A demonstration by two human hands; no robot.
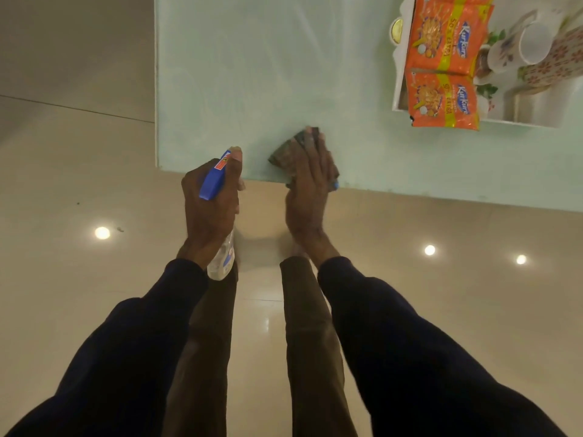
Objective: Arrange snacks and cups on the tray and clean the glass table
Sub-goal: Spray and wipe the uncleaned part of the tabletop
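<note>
Pale green glass table over glossy beige floor. Left hand grips a spray bottle at the table's near edge; right hand presses flat on a cloth. White tray far right holds orange snack packets and cups.

Pale green glass surface: a white tray is set at the far right, and a dark cloth is laid near the front edge.
</note>
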